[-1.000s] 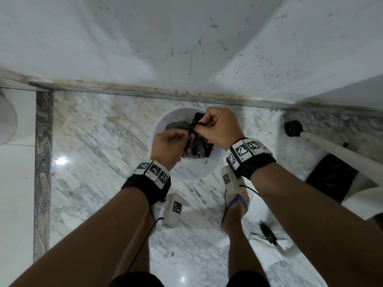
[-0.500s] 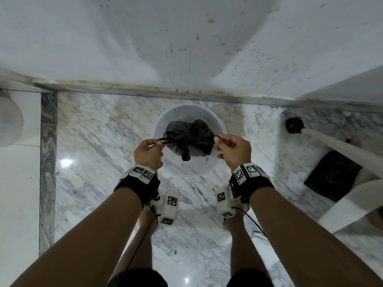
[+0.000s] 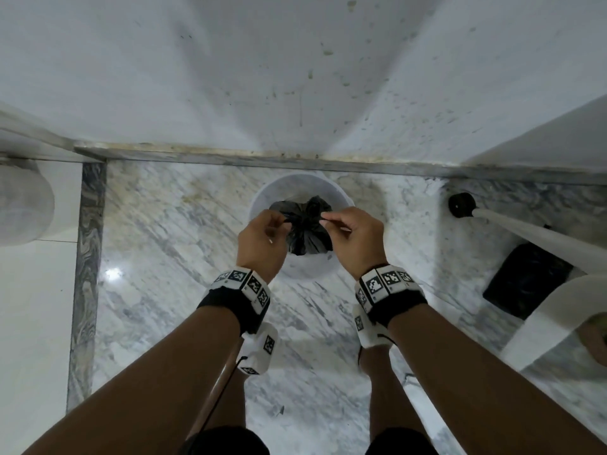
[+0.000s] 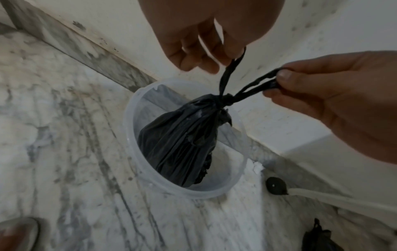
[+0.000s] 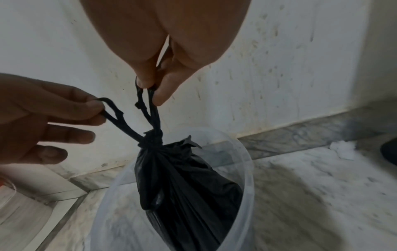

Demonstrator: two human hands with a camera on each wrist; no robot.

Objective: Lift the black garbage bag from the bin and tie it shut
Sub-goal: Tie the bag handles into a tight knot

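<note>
Overhead, left hand (image 3: 261, 244) and right hand (image 3: 356, 239) each pinching a handle, knotted garbage bag (image 4: 182, 141) above bin (image 4: 236, 181)

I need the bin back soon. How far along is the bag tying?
Done: the black garbage bag is lifted, its neck cinched by a knot. In hand: left hand and right hand each pinch a handle loop. Left: its bottom still hangs inside the bin; lift it clear.

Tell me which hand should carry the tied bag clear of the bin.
Either, probably: the left hand and the right hand each pinch one handle loop above the knot. The bag hangs over the bin. I lean right, whose fingers hold its loop almost straight above the knot.
</note>
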